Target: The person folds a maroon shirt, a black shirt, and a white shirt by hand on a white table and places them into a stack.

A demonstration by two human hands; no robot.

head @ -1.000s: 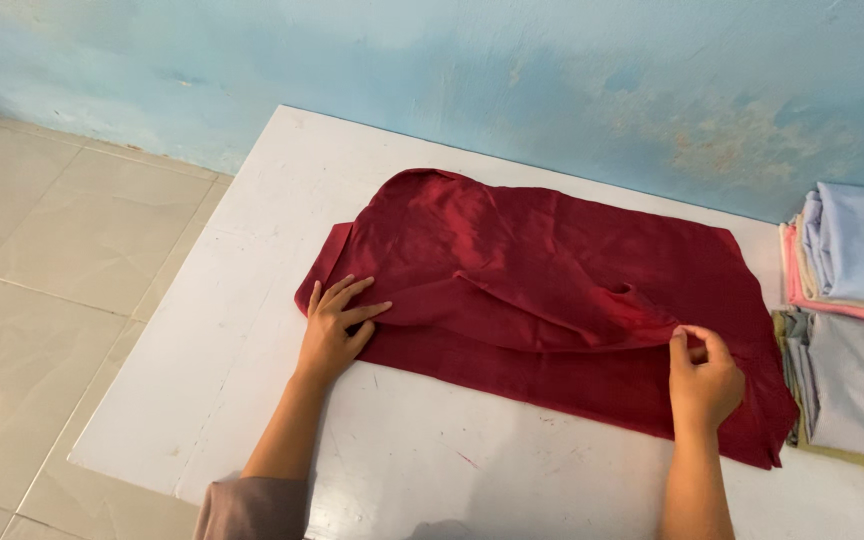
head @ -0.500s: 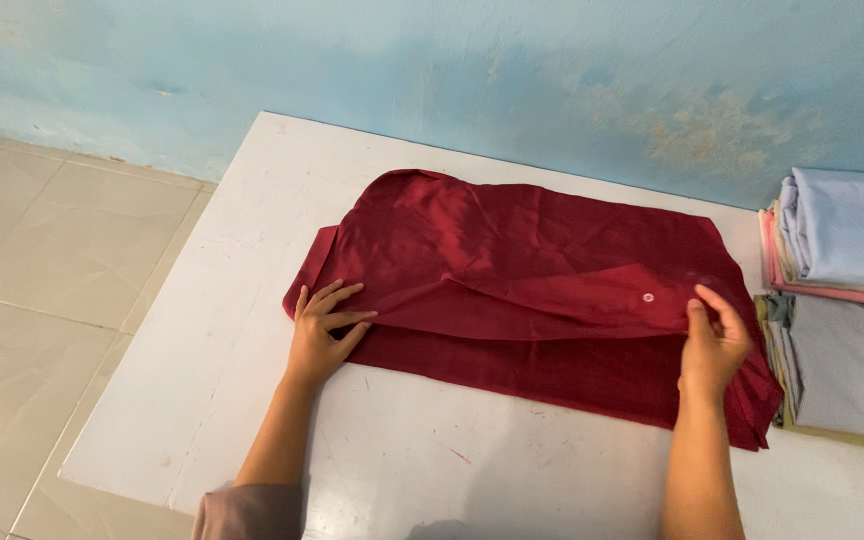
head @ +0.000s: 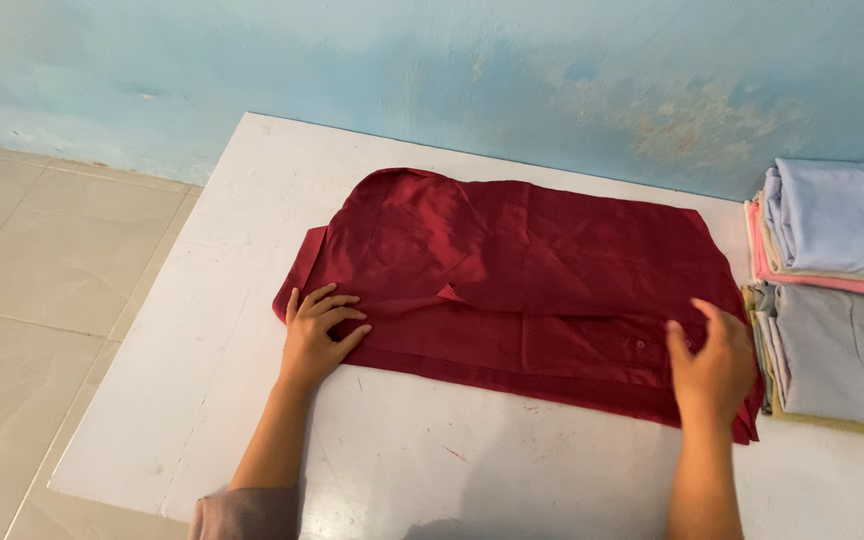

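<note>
A dark red cloth garment, folded into a wide flat rectangle (head: 532,280), lies on the middle of a white flat table top (head: 212,340), and everything else can be placed from this garment. The left hand (head: 314,335) rests on the near left corner of the garment with the palm down and the fingers spread and flat; it presses on the cloth and does not grasp it. The right hand (head: 712,365) is at the near right corner of the garment, over the folded edge, with the fingers bent a little and the thumb apart from them; I cannot tell if it pinches the cloth or only touches it. Just beside the right edge of the garment, 2 stacks of folded clothes stand on the same table: the farther stack (head: 832,225) has a light blue piece on top with pink and cream layers under it, and the nearer stack (head: 837,355) has a grey piece on top. Behind the garment there is a pale blue painted wall with worn patches (head: 452,70). To the left of the garment, past the table edge, there is a beige tiled floor (head: 42,270).
</note>
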